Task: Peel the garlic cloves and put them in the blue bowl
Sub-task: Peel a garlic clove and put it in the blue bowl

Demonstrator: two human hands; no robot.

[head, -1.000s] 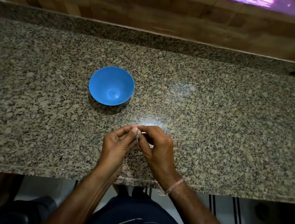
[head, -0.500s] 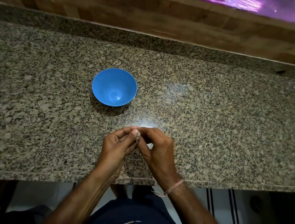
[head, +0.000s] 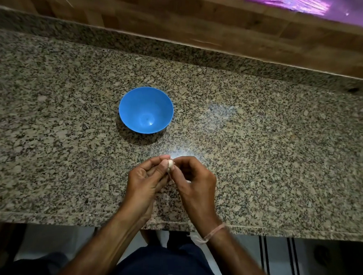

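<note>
The clove (head: pixel 170 164) sits pinched between the thumb and fingertips of the left hand (head: pixel 145 179), with the right hand (head: pixel 194 181) closed in on it from the other side, its fingers curled and meeting the clove just right of the left thumb. Against the earlier frames the grip is the same and the hands are in the same place over the near part of the counter (head: pixel 261 154); a little more of the pale clove shows above the left thumb than before, and the whole view has tilted slightly.

The clove is small, rounded and off-white, smooth on the part that shows. Most of it is hidden by fingers, so its long axis and which way its tip points cannot be told.

A thin pink thread (head: pixel 213 232) circles the right wrist. The counter is speckled granite, polished, with a bright glare patch just beyond the fingertips. The bowl (head: pixel 146 109), round, smooth blue plastic, stands upright beyond and left of the hands, well apart from them. Behind the counter runs a wood-grain wall (head: pixel 186 14).
</note>
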